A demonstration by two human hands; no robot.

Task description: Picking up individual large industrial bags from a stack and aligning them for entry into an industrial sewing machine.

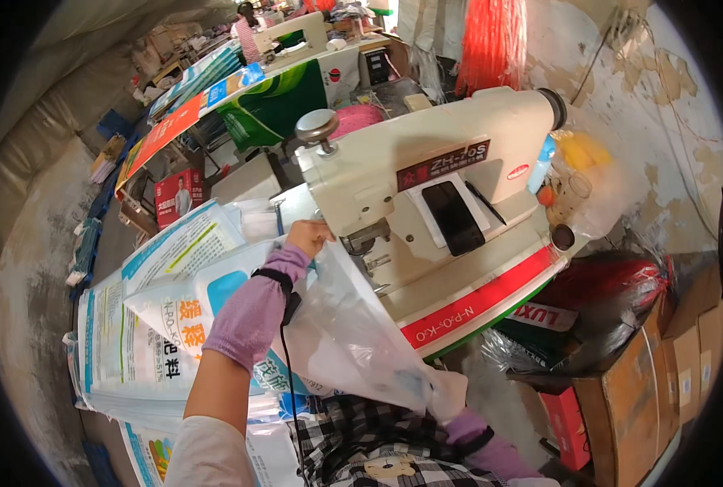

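My left hand (308, 237) pinches the top edge of a white printed plastic sack (353, 325) right beside the needle area of a cream industrial sewing machine (361, 195). The sack's pale, partly see-through sheet slopes down from there toward my lap. At its lower right corner my right hand (447, 394) is closed on the sheet, low in front of the machine's bed. Its fingertips are hard to make out. Beneath my left forearm lies a pile of flat printed sacks (134, 341), white with blue, green and orange print.
A black phone (452, 217) and a pen (485, 203) rest on the machine's bed. Cardboard boxes (629, 398) stand at the lower right. Red strands (491, 49) hang behind the machine. Farther off are a second sewing machine (292, 40) and a person (248, 36).
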